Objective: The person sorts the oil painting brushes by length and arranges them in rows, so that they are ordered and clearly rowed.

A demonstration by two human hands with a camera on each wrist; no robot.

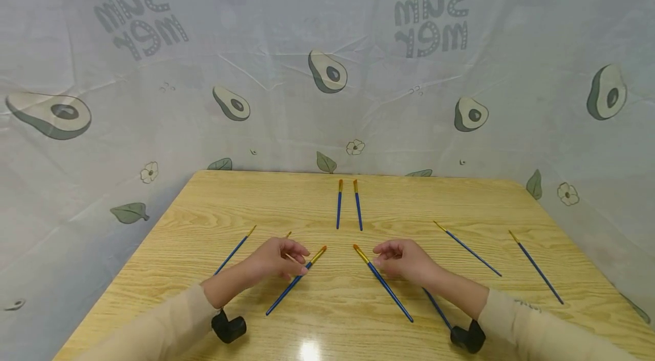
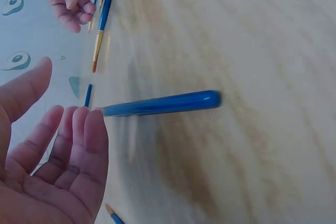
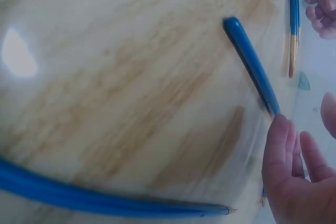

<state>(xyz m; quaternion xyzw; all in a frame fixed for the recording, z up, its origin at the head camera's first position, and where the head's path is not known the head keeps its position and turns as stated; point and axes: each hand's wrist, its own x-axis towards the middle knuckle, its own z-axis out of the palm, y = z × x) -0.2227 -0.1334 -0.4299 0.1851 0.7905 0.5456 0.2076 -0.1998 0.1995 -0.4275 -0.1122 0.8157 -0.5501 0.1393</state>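
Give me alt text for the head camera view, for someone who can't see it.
A person's left hand and right hand, both empty, are close to two blue-handled paintbrushes lying on a wood-grain table. Other blue paintbrushes lie behind and to either side. A pale fabric backdrop printed with avocados hangs behind.

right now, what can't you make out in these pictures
Head view: half-covered left brush, handle behind left hand.
Head view: half-covered right brush, bristles behind right hand.
Left wrist view: bottom brush, cut off by lower edge.
Right wrist view: lower-left brush, cut off by left edge.
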